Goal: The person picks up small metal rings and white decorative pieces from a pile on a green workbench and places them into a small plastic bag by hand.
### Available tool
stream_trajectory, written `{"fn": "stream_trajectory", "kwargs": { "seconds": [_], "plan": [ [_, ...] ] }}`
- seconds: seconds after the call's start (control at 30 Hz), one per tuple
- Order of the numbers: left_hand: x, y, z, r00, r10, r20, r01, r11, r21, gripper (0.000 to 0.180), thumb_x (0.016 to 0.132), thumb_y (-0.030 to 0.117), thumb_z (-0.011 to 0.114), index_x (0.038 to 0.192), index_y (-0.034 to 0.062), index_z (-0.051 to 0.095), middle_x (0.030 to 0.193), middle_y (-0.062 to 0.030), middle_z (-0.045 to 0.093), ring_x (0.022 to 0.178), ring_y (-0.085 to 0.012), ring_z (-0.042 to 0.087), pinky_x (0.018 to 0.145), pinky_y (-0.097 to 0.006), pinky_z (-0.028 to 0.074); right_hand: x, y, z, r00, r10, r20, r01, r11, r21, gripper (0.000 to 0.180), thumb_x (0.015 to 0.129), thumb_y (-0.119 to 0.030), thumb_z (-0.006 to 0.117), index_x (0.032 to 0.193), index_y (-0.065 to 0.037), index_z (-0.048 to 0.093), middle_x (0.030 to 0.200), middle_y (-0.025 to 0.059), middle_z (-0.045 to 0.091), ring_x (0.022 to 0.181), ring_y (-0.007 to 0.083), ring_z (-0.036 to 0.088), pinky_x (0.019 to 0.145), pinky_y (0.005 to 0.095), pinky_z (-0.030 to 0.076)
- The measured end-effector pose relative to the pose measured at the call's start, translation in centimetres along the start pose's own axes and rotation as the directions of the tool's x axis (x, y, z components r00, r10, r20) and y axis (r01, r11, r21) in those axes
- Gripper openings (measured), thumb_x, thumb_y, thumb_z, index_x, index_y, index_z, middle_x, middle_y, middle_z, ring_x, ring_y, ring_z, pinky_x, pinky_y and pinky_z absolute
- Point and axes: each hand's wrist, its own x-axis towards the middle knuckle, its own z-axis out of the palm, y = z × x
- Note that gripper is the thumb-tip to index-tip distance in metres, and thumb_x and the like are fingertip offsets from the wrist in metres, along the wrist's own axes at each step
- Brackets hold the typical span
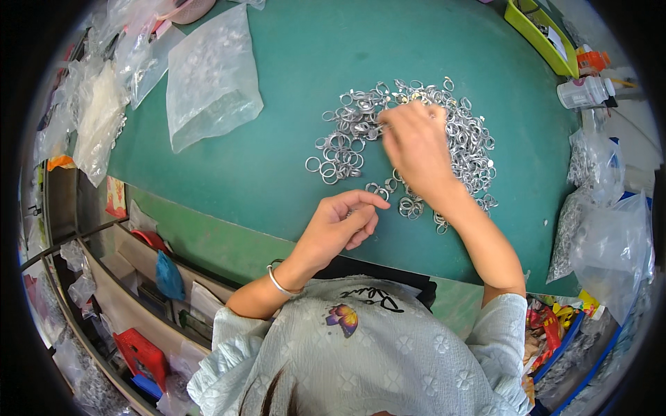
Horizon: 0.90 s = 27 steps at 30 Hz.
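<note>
A wide heap of silver-grey metal rings (468, 139) lies loose on the green table (298, 62). My right hand (420, 149) reaches over the heap with its fingers bent down among the rings; what the fingertips grip is hidden. At the near side of the rings, my left hand (341, 225) is curled with the index finger pointing right, and I cannot make out what lies inside it. A few rings (377, 191) sit just beyond that fingertip. A smaller cluster of rings (340, 158) spreads to the left of the heap.
A clear plastic bag (215, 80) lies flat at the far left, beside more crumpled bags (104, 111). At the far right are a lime-green tray (544, 38) and a white bottle (586, 91). Filled clear bags (603, 222) line the right edge. An open drawer (166, 284) is at the lower left.
</note>
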Motion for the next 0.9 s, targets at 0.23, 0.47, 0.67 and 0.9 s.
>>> {"fn": "stream_trajectory", "kwargs": {
  "seconds": [0.23,0.47,0.67,0.9],
  "plan": [
    [0.0,-0.9,-0.5,0.999,-0.038,0.014,0.040,0.973,-0.227,0.020,0.090,0.001,0.048,0.105,0.0001,0.061,0.083,-0.0020,0.054,0.059,-0.0060,0.041,0.047,-0.019,0.028,-0.3,-2.2,0.1,0.998,-0.032,0.046,0.034,0.997,-0.062,0.009,0.076,-0.013,0.068,0.080,-0.006,0.064,0.089,0.0054,0.053,0.091,0.0236,0.049,0.081,0.0404,0.035],
    [-0.6,-1.2,-0.1,0.998,-0.053,0.021,0.056,0.970,-0.235,0.020,0.090,0.002,0.048,0.106,0.0012,0.061,0.084,-0.0025,0.055,0.061,-0.0069,0.043,0.048,-0.019,0.031,0.0,-1.6,1.6,0.996,-0.090,0.007,0.089,0.981,-0.173,0.008,0.071,-0.009,0.068,0.074,-0.007,0.061,0.079,0.0033,0.053,0.085,0.0216,0.050,0.078,0.0392,0.034],
    [-0.6,-1.0,0.4,0.992,-0.033,-0.125,-0.018,0.921,-0.390,0.022,0.097,0.017,0.051,0.108,0.0015,0.061,0.089,-0.0046,0.059,0.064,-0.0082,0.049,0.050,-0.020,0.036,-1.7,-3.3,-3.3,0.995,0.065,0.076,-0.077,0.981,0.176,0.012,0.070,-0.004,0.070,0.077,-0.007,0.061,0.085,0.0018,0.057,0.086,0.0209,0.053,0.080,0.0385,0.034],
    [-1.3,-1.4,-1.0,0.994,-0.091,-0.053,0.070,0.947,-0.315,0.024,0.098,0.020,0.050,0.108,0.0003,0.062,0.089,-0.0056,0.060,0.065,-0.0083,0.051,0.056,-0.021,0.041,-4.1,-2.3,-4.8,0.987,0.137,0.088,-0.157,0.937,0.311,0.026,0.076,-0.013,0.073,0.099,-0.006,0.064,0.099,0.0064,0.060,0.100,0.0257,0.055,0.087,0.0397,0.037]
  ]
}}
